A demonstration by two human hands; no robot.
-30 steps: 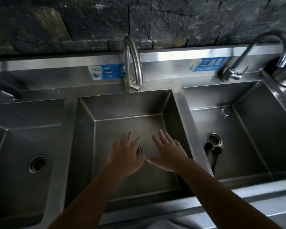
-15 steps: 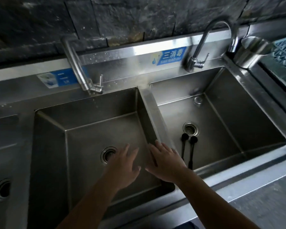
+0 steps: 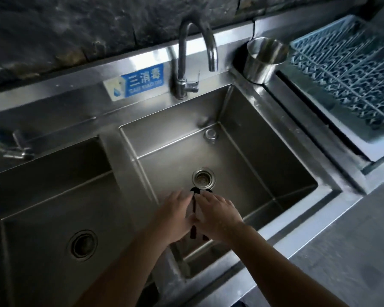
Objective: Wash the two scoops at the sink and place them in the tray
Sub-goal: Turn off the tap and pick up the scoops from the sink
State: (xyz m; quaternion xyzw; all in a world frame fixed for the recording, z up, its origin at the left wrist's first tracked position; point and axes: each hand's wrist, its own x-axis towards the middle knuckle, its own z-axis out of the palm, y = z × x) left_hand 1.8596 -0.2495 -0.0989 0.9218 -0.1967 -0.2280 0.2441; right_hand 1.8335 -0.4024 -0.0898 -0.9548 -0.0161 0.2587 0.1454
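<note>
Two black long-handled scoops lie side by side on the floor of the right sink basin (image 3: 248, 151), just in front of its drain (image 3: 203, 178). The left scoop (image 3: 194, 204) shows between my hands; the right scoop (image 3: 209, 191) is mostly hidden, with only its head and handle end showing. My left hand (image 3: 175, 216) and my right hand (image 3: 218, 214) are palm down over the scoops with fingers stretched out, holding nothing that I can see. The blue grid tray (image 3: 346, 69) sits on the counter at the far right.
A curved faucet (image 3: 186, 63) stands behind the right basin with no water running. A steel cup (image 3: 264, 60) stands between the faucet and the tray. Another basin (image 3: 53, 196) with a drain lies to the left. The steel counter edge (image 3: 333, 240) runs at the lower right.
The view has swung right from the middle basin to the right basin. Both hands have moved across the divider and now lie over the two scoops.
</note>
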